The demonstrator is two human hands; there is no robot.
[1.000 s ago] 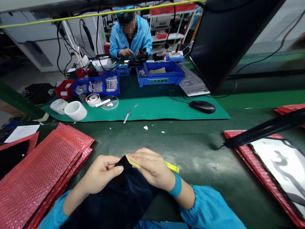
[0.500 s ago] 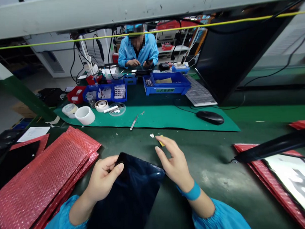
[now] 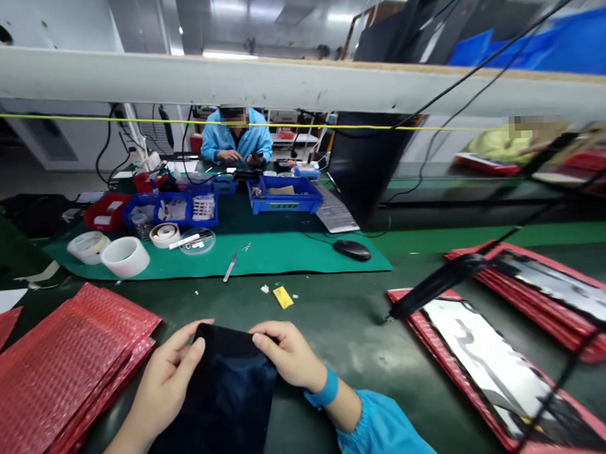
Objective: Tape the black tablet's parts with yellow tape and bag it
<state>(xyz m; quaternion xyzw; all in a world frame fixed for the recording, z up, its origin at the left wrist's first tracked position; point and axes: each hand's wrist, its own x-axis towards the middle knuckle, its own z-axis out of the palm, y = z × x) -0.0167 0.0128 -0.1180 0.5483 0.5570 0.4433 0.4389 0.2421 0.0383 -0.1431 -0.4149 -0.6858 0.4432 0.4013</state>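
A glossy black screen panel (image 3: 229,395) is held up in front of me, tilted, its lower end running out of view. My left hand (image 3: 164,377) grips the panel's top left corner, thumb on the front. At the top right corner, my right hand (image 3: 290,356) pinches the edge between thumb and fingers. Just beyond the panel, a small yellow piece (image 3: 283,297) lies on the dark green table, with small white scraps (image 3: 265,289) beside it. Farther off, tweezers (image 3: 231,266) rest at the edge of a green mat (image 3: 289,254).
Red bubble-wrap bags (image 3: 73,354) are stacked at left. To the right, a black tool with a metal tip (image 3: 434,285) hangs near panels (image 3: 486,353) on red bags. Tape rolls (image 3: 126,256), blue bins (image 3: 287,204) and a mouse (image 3: 352,250) occupy the mat. A co-worker (image 3: 235,140) sits opposite.
My right hand has come from beside the yellow piece to the panel's top right corner and taken hold of it. The camera view has turned right and up.
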